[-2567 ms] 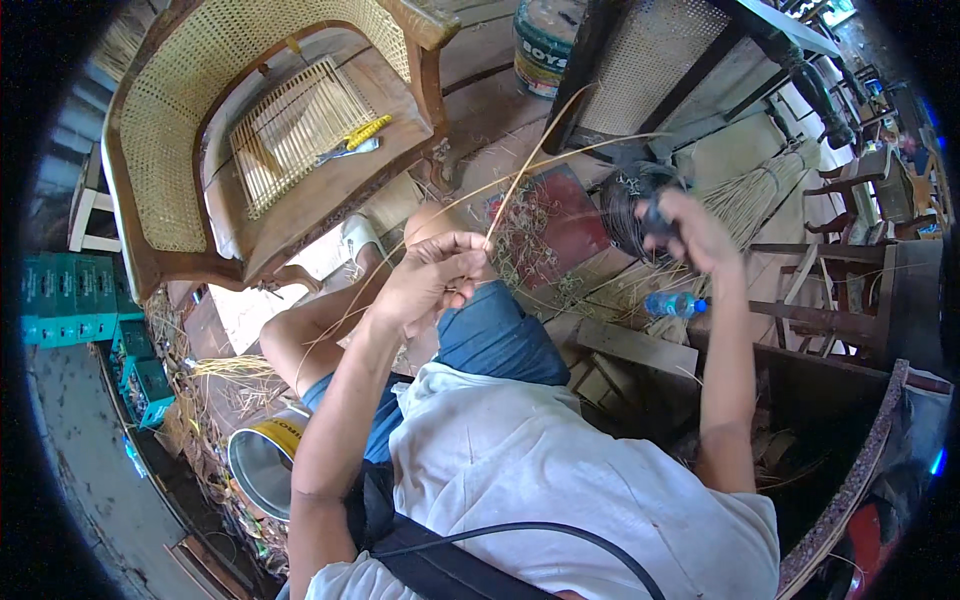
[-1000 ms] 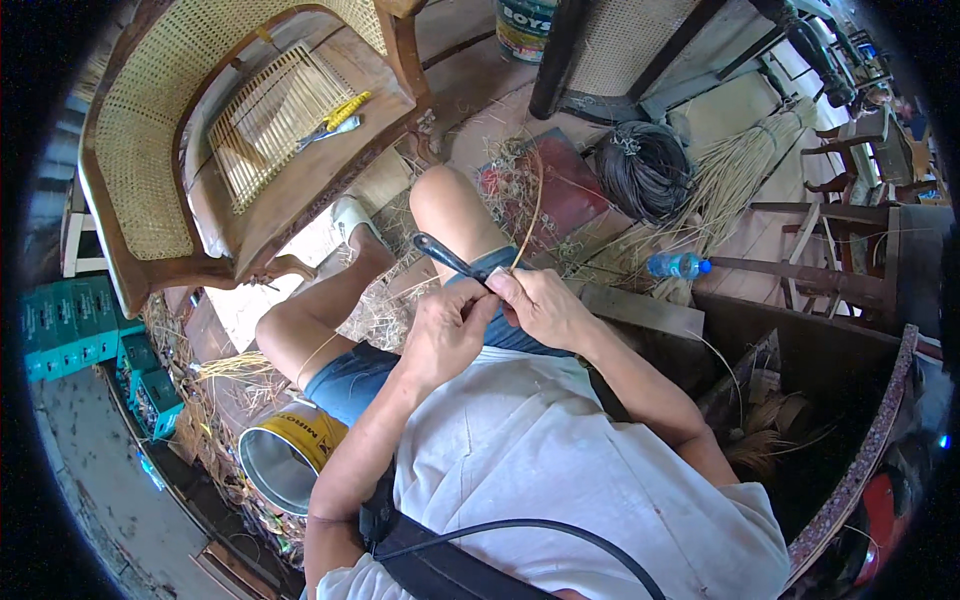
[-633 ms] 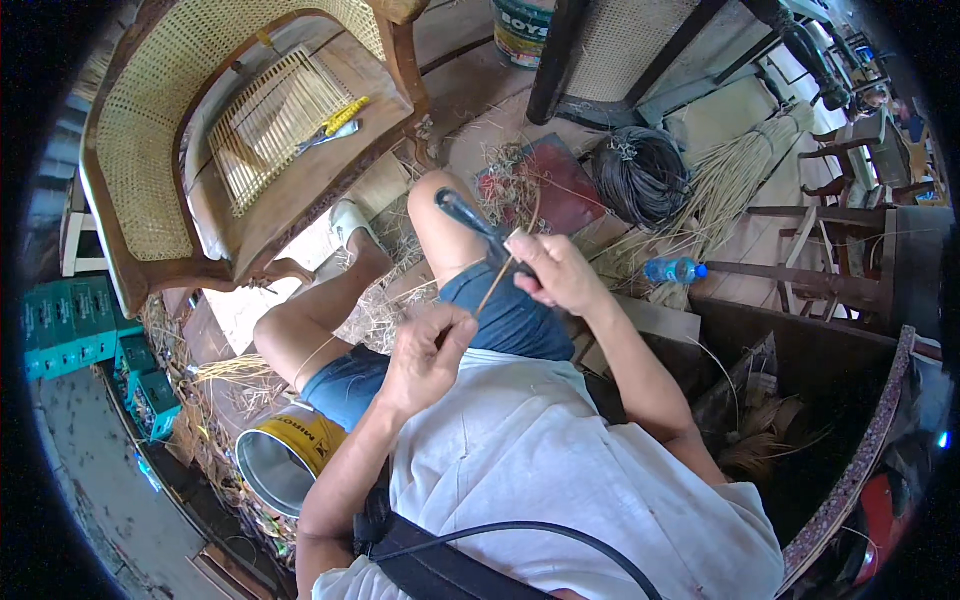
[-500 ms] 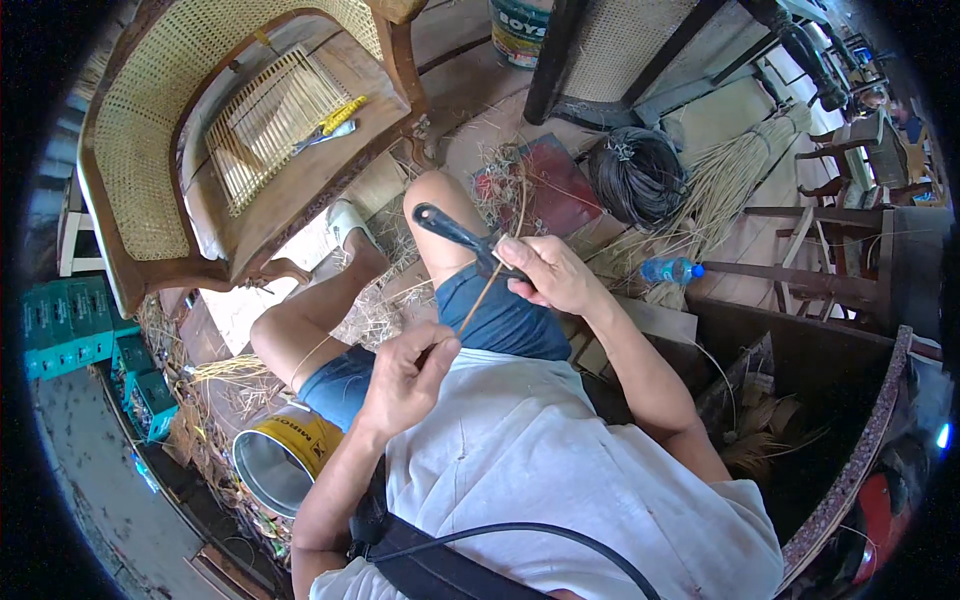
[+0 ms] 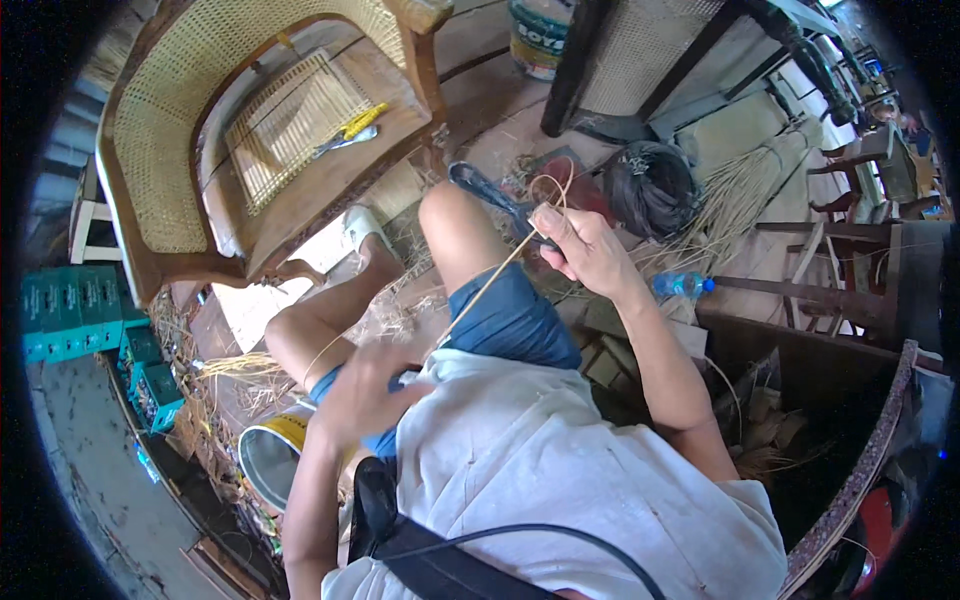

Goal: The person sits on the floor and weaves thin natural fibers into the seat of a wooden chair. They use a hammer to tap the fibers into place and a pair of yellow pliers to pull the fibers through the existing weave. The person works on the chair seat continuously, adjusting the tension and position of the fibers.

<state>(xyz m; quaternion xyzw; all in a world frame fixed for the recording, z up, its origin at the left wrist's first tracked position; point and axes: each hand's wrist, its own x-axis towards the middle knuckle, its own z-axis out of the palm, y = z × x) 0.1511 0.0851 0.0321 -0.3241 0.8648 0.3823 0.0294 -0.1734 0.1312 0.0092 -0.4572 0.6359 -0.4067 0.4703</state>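
My right hand [image 5: 585,250] is closed, thumb pressed down, around a black tool [image 5: 487,190] with a hole in its handle end; its working part is hidden in the fist. A thin tan cane strip [image 5: 488,288] passes under that thumb. One end slants down toward my lap, while the other curls in a loop above the hand. My left hand [image 5: 370,395], blurred by motion, is over my left thigh beside the strip's lower end. Its thumb stands apart from the fingers and nothing shows in it.
A wooden armchair [image 5: 330,185] with woven cane stands ahead left, yellow-handled tool [image 5: 365,120] on its seat. Cane bundles [image 5: 745,185], a black coil [image 5: 655,190] and a water bottle [image 5: 683,285] lie right. A yellow bucket [image 5: 262,440] and green crates [image 5: 75,312] are left.
My left hand has come off the cane strip and moved down and left. My right hand has shifted slightly right with the tool, and the strip now loops above it.
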